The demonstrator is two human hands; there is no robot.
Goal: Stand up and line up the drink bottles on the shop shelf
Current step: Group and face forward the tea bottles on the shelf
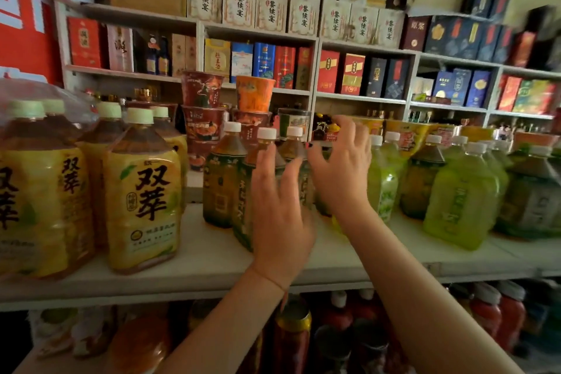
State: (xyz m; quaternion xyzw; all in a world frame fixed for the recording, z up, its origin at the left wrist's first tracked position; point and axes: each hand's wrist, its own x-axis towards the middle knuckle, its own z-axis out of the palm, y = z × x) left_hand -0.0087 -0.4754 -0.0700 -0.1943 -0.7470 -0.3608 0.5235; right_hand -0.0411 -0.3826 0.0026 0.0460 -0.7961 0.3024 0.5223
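Three dark green tea bottles with white caps (223, 179) stand upright in the middle of the white shelf (212, 255). My left hand (280, 215) is raised in front of them, fingers straight and spread, holding nothing. My right hand (340, 167) is just to its right, fingers loosely spread, in front of the rightmost dark bottle (294, 149); I cannot tell whether it touches it. Large yellow-label tea bottles (142, 200) stand at the left. Light green bottles (461, 200) stand at the right.
Instant noodle cups (203, 106) are stacked behind the bottles. Boxed goods (270, 9) fill the wall shelves behind. Red-capped bottles and cans (485, 313) sit on the shelf below. A plastic-wrapped pack of bottles (33, 118) stands at the far left.
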